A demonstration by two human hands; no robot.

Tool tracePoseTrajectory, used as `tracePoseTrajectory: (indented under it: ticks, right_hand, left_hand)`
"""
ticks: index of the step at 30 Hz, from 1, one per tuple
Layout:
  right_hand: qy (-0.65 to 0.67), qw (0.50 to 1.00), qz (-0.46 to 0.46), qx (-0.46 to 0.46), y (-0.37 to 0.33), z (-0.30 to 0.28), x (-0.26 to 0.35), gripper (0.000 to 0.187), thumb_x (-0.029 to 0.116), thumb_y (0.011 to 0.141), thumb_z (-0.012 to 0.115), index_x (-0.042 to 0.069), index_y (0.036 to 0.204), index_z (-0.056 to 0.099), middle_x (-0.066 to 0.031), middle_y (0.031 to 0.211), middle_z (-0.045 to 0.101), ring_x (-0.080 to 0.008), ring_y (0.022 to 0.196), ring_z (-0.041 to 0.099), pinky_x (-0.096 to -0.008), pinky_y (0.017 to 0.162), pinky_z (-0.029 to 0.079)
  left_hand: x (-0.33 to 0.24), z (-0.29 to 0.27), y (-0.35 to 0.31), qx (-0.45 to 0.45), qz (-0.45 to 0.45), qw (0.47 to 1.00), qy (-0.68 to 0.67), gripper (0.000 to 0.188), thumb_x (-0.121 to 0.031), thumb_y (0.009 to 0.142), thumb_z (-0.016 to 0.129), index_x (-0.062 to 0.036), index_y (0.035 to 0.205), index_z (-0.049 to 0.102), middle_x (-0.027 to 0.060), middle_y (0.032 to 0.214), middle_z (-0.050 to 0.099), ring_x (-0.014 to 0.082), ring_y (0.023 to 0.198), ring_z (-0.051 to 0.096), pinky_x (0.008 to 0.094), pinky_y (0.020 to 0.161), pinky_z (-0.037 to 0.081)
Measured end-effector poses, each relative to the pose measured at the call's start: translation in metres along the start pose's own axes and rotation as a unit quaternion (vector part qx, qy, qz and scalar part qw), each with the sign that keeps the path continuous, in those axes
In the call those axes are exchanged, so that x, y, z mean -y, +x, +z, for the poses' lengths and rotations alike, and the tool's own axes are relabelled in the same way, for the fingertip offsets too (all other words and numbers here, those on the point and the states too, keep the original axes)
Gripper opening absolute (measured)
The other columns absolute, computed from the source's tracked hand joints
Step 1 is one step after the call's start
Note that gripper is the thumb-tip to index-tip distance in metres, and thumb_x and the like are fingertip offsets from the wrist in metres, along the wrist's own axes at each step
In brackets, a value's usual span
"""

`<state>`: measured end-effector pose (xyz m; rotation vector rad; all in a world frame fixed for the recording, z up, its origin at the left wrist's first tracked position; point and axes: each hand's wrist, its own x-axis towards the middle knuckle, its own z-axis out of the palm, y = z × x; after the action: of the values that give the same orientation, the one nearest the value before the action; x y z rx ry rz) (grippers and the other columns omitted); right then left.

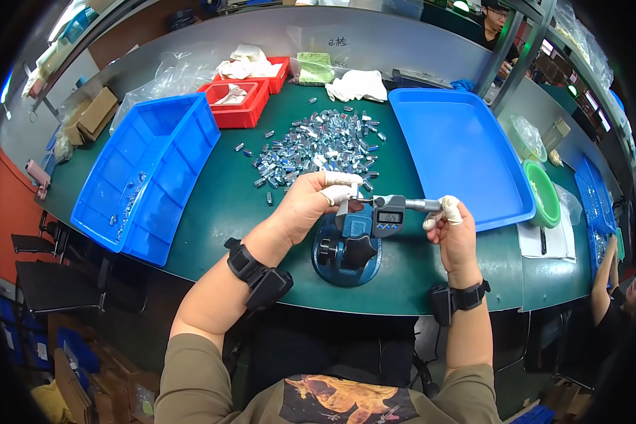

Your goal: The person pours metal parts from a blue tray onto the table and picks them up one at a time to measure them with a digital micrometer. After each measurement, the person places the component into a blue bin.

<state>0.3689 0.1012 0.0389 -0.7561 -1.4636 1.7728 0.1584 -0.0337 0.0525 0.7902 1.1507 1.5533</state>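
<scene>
The digital micrometer [389, 217] is held by the right hand [455, 232]; small metal parts [316, 146] are heaped beyond it.

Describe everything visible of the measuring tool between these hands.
The micrometer sits roughly level in a blue stand. Its dark housing has a small display and blue buttons; a silvery, metal-looking barrel points right. The right hand grips the barrel's end; the left hand is at its other end, partly hiding it.
</scene>
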Motion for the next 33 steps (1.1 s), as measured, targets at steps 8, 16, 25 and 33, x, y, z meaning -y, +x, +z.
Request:
tracePoseTrajectory:
  ticks: [8,16,25,33]
  right_hand:
    - [-0.044,0.999,0.005,0.010,0.0003,-0.0045,0.0002,0.032,0.037,0.087,0.044,0.008,0.073,0.048,-0.0037,0.055,0.051,-0.0060,0.040,0.044,-0.0150,0.034,0.030]
    - [-0.045,0.999,0.010,-0.003,-0.0017,-0.0018,0.0027,0.033,0.037,0.087,0.045,0.009,0.071,0.047,-0.0028,0.053,0.050,-0.0047,0.038,0.043,-0.0142,0.033,0.028]
    - [-0.033,0.999,-0.028,0.012,-0.0030,0.0004,0.0016,0.027,0.035,0.087,0.047,0.009,0.079,0.050,-0.0015,0.060,0.052,-0.0039,0.045,0.044,-0.0138,0.039,0.031]
    - [-0.031,0.999,0.011,-0.014,-0.0023,0.0008,0.0062,0.030,0.036,0.088,0.045,0.009,0.076,0.050,-0.0021,0.057,0.051,-0.0043,0.042,0.044,-0.0140,0.036,0.030]
  left_hand:
    - [-0.0002,-0.0023,0.0003,-0.002,-0.013,1.000,0.005,0.026,-0.007,0.078,0.054,-0.0004,0.103,0.057,0.0105,0.089,0.061,0.0215,0.081,0.062,0.0269,0.073,0.048]
    - [-0.0008,-0.0024,0.0008,-0.004,-0.014,1.000,0.010,0.025,-0.008,0.079,0.055,-0.0005,0.103,0.056,0.0102,0.090,0.061,0.0204,0.081,0.062,0.0264,0.072,0.048]
    - [-0.0026,0.0003,-0.0008,-0.010,-0.006,1.000,0.010,0.024,-0.006,0.079,0.054,-0.0003,0.103,0.056,0.0082,0.092,0.060,0.0190,0.083,0.061,0.0253,0.072,0.048]
    - [-0.0035,0.0004,-0.0013,-0.010,-0.011,1.000,0.007,0.024,-0.005,0.080,0.053,-0.0008,0.104,0.055,0.0087,0.093,0.060,0.0196,0.084,0.061,0.0255,0.073,0.048]
